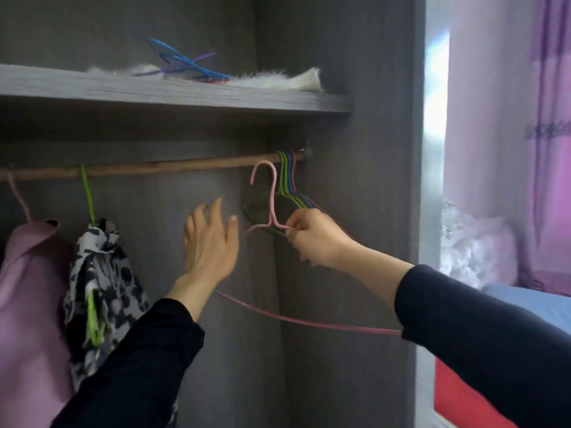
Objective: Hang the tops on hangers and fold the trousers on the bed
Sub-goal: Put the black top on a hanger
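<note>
Inside a grey wardrobe, my right hand (pixel 312 237) grips a bare pink hanger (pixel 272 199) at its neck; the hook is off the wooden rail (pixel 173 166) and just below it. The hanger's bottom bar runs down behind my right forearm. My left hand (pixel 211 240) is spread open beside it, holding nothing. Several empty hangers (pixel 289 180), green, blue and pink, bunch at the rail's right end. A black-and-white patterned top (pixel 102 288) hangs on a green hanger at the left, and a pink top (pixel 24 298) hangs at the far left.
A shelf (pixel 173 94) above the rail holds blue and purple hangers (pixel 185 64) on white fluffy fabric. The wardrobe's side panel (pixel 355 180) stands right of the rail. The bed (pixel 531 307) with blue and red covers and a purple curtain (pixel 550 149) lie to the right.
</note>
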